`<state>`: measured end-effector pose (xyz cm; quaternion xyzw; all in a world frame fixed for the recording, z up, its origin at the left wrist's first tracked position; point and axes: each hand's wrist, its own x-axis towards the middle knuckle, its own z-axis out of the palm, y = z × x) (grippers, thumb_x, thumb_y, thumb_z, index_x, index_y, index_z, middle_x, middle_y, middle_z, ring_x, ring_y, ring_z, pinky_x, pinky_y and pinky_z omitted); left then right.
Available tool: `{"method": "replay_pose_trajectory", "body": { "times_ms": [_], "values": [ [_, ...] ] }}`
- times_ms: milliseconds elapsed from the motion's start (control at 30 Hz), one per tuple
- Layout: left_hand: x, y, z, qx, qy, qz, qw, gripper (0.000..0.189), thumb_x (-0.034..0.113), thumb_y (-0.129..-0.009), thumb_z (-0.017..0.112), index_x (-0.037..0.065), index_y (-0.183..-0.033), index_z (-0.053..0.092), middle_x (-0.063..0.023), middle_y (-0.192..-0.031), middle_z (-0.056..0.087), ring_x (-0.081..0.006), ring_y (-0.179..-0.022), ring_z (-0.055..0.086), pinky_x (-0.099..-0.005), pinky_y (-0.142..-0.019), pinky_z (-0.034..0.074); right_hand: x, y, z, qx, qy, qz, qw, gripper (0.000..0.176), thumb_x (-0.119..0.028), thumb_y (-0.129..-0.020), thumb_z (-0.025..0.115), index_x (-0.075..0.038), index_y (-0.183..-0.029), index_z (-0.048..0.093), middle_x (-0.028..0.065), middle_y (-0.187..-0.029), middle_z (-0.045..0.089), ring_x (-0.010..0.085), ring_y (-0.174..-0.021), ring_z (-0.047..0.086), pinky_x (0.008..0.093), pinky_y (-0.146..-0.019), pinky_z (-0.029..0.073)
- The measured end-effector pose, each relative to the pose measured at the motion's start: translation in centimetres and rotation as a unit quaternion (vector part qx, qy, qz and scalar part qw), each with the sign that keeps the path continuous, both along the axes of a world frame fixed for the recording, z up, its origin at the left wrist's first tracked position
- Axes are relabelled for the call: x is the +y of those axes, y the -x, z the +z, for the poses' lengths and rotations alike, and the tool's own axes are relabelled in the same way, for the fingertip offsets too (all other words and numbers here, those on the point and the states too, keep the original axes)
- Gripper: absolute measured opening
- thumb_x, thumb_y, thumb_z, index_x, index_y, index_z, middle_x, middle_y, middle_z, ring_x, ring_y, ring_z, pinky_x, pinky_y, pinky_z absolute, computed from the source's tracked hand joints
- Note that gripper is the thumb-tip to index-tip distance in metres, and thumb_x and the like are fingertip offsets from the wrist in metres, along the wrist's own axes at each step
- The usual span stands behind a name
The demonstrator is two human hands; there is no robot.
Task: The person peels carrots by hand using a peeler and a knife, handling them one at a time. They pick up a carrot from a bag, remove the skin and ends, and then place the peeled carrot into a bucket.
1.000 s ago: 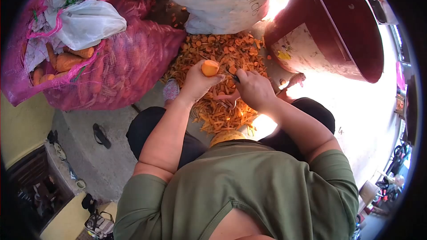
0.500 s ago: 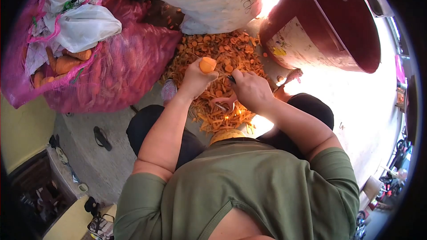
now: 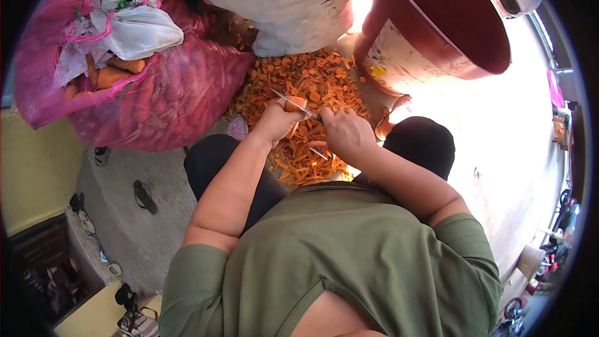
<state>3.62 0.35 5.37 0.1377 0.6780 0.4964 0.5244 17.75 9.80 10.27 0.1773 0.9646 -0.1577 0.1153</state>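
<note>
Head view, left hand gripping carrot, right hand knife

Grey concrete floor lies in shade at the left and blazes white under hard sunlight toward its right edge. A yellow wall borders the left edge, a dark slatted crate at its foot. One black sandal lies nearby.
</note>
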Motion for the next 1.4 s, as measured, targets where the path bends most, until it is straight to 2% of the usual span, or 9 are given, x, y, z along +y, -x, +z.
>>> {"method": "replay_pose_trajectory", "body": {
  "times_ms": [200, 400, 633, 767, 967, 1133, 1233, 1333, 1400],
  "values": [
    [-2.1, -2.9, 3.3, 0.030, 0.037, -0.050, 0.998, 0.025, 0.002, -0.074, 0.059, 0.006, -0.096, 0.048, -0.0005, -0.069, 0.049, -0.0075, -0.051, 0.045, -0.0216, -0.039, 0.034, 1.2, -2.1, 0.2, 0.162, -0.006, -0.201, 0.966, 0.024, -0.030, -0.078, 0.057, -0.007, -0.077, 0.052, 0.0123, -0.067, 0.057, 0.0298, -0.066, 0.058, 0.0416, -0.059, 0.045],
    [-2.8, -5.0, 2.6, 0.081, 0.059, -0.088, 0.991, 0.029, -0.002, -0.071, 0.061, 0.006, -0.096, 0.048, -0.0004, -0.066, 0.048, -0.0078, -0.044, 0.042, -0.0215, -0.036, 0.032, 2.6, -3.5, 0.5, 0.306, -0.038, -0.193, 0.931, 0.023, -0.030, -0.077, 0.059, -0.007, -0.078, 0.055, 0.0130, -0.066, 0.058, 0.0303, -0.064, 0.058, 0.0410, -0.058, 0.044],
    [-2.6, -6.5, 3.0, 0.096, 0.052, -0.141, 0.984, 0.031, 0.001, -0.071, 0.064, 0.004, -0.096, 0.048, -0.0006, -0.065, 0.047, -0.0075, -0.045, 0.043, -0.0213, -0.038, 0.033, 3.7, -2.9, -0.1, 0.236, 0.120, -0.257, 0.930, 0.024, -0.030, -0.077, 0.056, -0.010, -0.090, 0.058, 0.0130, -0.072, 0.061, 0.0296, -0.072, 0.060, 0.0407, -0.066, 0.047],
    [-3.6, -4.9, 0.9, 0.099, 0.009, -0.175, 0.979, 0.032, 0.004, -0.072, 0.065, 0.004, -0.098, 0.047, -0.0007, -0.070, 0.049, -0.0077, -0.054, 0.046, -0.0217, -0.046, 0.038, 7.0, -2.7, -2.9, 0.185, 0.010, -0.317, 0.930, 0.029, -0.034, -0.074, 0.058, -0.010, -0.090, 0.059, 0.0116, -0.074, 0.062, 0.0279, -0.074, 0.061, 0.0393, -0.066, 0.048],
    [-3.5, -3.4, -1.0, 0.044, -0.017, -0.074, 0.996, 0.033, 0.013, -0.075, 0.067, 0.004, -0.099, 0.047, -0.0018, -0.081, 0.052, -0.0086, -0.067, 0.049, -0.0230, -0.056, 0.042, 1.3, -1.8, -3.0, 0.114, 0.034, -0.123, 0.985, 0.050, -0.053, -0.073, 0.055, -0.004, -0.082, 0.050, 0.0140, -0.064, 0.059, 0.0294, -0.061, 0.060, 0.0400, -0.056, 0.047],
    [-3.4, -1.8, -2.6, 0.046, 0.014, -0.017, 0.999, 0.031, 0.013, -0.076, 0.065, 0.005, -0.100, 0.047, -0.0017, -0.082, 0.052, -0.0086, -0.066, 0.050, -0.0224, -0.056, 0.042, -1.0, -2.4, -3.8, 0.147, 0.025, -0.007, 0.989, 0.032, -0.037, -0.080, 0.053, -0.005, -0.081, 0.048, 0.0135, -0.065, 0.058, 0.0309, -0.064, 0.059, 0.0408, -0.056, 0.046],
    [-3.5, -1.3, -3.5, 0.025, -0.006, 0.008, 1.000, 0.029, 0.011, -0.076, 0.065, 0.008, -0.099, 0.046, -0.0006, -0.076, 0.049, -0.0074, -0.059, 0.048, -0.0212, -0.049, 0.040, -1.0, -1.7, -3.7, 0.086, 0.070, -0.027, 0.994, 0.033, -0.036, -0.079, 0.055, -0.004, -0.081, 0.048, 0.0144, -0.067, 0.058, 0.0312, -0.067, 0.059, 0.0401, -0.057, 0.046],
    [-3.4, -1.0, -4.0, 0.064, 0.002, 0.001, 0.998, 0.030, 0.006, -0.075, 0.063, 0.006, -0.100, 0.047, -0.0010, -0.078, 0.051, -0.0099, -0.061, 0.050, -0.0230, -0.053, 0.043, -1.5, -1.1, -4.0, 0.013, 0.085, -0.034, 0.996, 0.054, -0.046, -0.062, 0.067, -0.002, -0.084, 0.047, 0.0153, -0.070, 0.059, 0.0309, -0.075, 0.059, 0.0368, -0.061, 0.048],
    [-3.3, -1.1, -5.1, 0.152, -0.007, 0.001, 0.988, 0.028, 0.007, -0.073, 0.064, 0.004, -0.096, 0.051, -0.0031, -0.083, 0.055, -0.0128, -0.068, 0.054, -0.0255, -0.060, 0.045, -1.6, -0.9, -3.5, 0.011, 0.089, -0.031, 0.995, 0.048, -0.040, -0.066, 0.067, -0.001, -0.084, 0.047, 0.0164, -0.072, 0.060, 0.0309, -0.075, 0.059, 0.0369, -0.061, 0.048]
  ]
}}
